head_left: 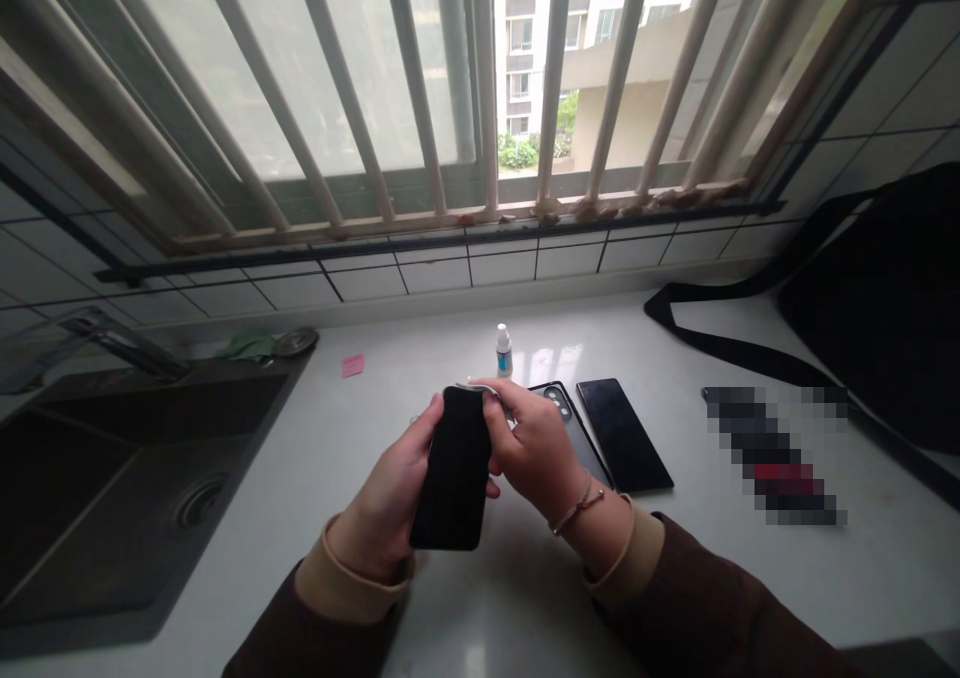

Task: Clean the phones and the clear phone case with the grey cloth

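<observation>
My left hand is cradling a black smartphone with its top edge tilted slightly to my right and its dark, blank face turned toward me. My right hand is pinching a thin pale strip against that top edge; its material is too small to tell. A second phone is lying back-up just beside my right hand, its camera lenses showing. A third, black phone is lying with its glass face up, touching or just beside the second.
</observation>
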Demonstrator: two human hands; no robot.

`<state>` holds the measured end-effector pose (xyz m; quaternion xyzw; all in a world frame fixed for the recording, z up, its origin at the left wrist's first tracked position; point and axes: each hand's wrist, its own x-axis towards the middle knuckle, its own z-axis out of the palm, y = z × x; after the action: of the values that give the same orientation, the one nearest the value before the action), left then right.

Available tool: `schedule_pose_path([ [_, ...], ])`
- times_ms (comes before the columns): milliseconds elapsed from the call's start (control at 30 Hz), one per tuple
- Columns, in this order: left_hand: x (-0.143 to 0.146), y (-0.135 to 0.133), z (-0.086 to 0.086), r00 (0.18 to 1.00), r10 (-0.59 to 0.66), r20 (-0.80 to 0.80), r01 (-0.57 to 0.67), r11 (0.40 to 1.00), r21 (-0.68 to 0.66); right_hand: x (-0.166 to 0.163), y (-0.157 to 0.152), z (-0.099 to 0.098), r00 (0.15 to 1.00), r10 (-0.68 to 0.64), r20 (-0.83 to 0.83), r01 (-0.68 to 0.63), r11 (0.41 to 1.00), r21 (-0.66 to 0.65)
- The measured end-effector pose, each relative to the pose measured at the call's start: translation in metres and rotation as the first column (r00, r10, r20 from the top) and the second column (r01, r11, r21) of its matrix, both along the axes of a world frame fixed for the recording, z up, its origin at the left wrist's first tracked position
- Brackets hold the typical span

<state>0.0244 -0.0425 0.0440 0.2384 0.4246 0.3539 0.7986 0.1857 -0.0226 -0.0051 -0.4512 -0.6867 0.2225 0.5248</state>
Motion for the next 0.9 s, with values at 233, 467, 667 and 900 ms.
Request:
schedule_pose_path([
  [233,0.006,-0.001,-0.016,0.979,0.017,-0.205,-0.022,0.999,-0.023,-0.002,-0.002,-0.004,0.996,0.078,0.031,-0.082,0.982,0.171],
  [467,0.009,0.001,-0.019,0.977,-0.018,-0.211,0.012,1.0,-0.028,-0.003,-0.002,-0.002,0.987,0.147,0.07,-0.16,0.955,0.25],
  [667,0.007,0.003,-0.024,0.994,0.042,-0.105,-0.035,0.997,0.063,0.001,-0.002,0.001,0.979,0.182,0.095,-0.202,0.938,0.281],
  [900,0.007,0.002,-0.032,0.997,0.057,0.048,-0.059,0.997,0.05,0.002,-0.004,0.004,0.975,0.209,0.078,-0.223,0.925,0.307],
])
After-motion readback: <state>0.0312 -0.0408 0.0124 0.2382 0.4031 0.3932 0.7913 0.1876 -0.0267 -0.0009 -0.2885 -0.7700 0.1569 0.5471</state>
